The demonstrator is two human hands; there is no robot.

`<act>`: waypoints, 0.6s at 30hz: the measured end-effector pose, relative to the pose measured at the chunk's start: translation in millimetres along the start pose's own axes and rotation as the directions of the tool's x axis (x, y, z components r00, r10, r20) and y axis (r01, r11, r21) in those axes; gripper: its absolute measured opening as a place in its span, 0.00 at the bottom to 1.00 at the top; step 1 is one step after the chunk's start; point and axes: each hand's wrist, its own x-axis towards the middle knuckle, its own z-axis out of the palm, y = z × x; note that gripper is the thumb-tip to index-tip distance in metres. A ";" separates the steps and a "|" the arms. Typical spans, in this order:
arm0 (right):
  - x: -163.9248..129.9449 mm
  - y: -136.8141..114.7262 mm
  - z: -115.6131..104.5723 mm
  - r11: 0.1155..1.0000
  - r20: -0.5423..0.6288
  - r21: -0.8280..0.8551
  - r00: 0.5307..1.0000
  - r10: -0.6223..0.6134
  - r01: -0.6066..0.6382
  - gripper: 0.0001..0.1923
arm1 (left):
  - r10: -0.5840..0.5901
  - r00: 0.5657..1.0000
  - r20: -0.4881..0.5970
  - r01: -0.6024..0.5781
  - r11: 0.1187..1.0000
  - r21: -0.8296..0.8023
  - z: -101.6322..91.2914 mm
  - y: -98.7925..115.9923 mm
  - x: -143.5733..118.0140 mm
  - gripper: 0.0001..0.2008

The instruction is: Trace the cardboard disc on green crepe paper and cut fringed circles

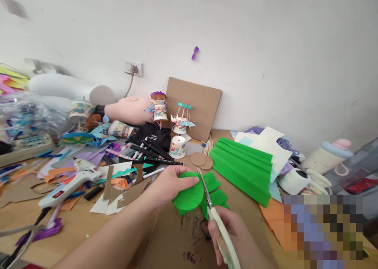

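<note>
My left hand [169,184] grips a rounded piece of green crepe paper [190,194] over a sheet of cardboard [174,237]. Scissors [211,208] with pale handles are in my right hand [233,231], their blades running up across the green paper. More cut green pieces [217,198] lie just right of the blades. A folded stack of green crepe paper [243,168] lies further right.
A white glue gun [71,182] lies at left among paper scraps. Black marker pens [153,153], small cardboard discs [201,160], decorated paper cups [177,146], an upright cardboard panel [196,104] and a plastic bag [26,115] crowd the table against the white wall.
</note>
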 end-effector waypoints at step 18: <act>-3.3 8.3 -1.4 0.999 0.013 -0.013 0.999 -0.033 0.033 0.32 | 0.016 0.998 0.054 -0.017 1.000 0.023 0.9 -1.7 0.1 0.20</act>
